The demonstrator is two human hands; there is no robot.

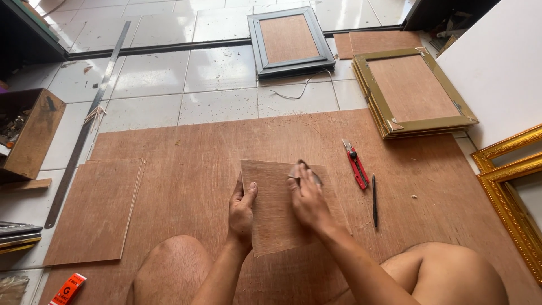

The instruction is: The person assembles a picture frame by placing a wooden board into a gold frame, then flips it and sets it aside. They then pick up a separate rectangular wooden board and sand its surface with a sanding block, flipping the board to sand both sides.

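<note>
A small rectangular plywood panel point(276, 226) lies on a large plywood sheet point(197, 164) on the floor between my knees. My left hand point(241, 210) grips the panel's left edge, thumb on top. Pressed flat on the panel's upper right part, my right hand point(307, 197) holds a small folded piece of sandpaper point(296, 169) under its fingertips.
A red utility knife point(356, 164) and a black pen point(374, 200) lie right of the panel. A stack of plywood pieces point(99, 209) sits at left, with a long metal ruler point(87, 121) beyond. Picture frames lie ahead: dark one point(289, 39), gold ones point(412, 93), ornate gold ones point(508, 181). A wooden box point(34, 133) stands far left.
</note>
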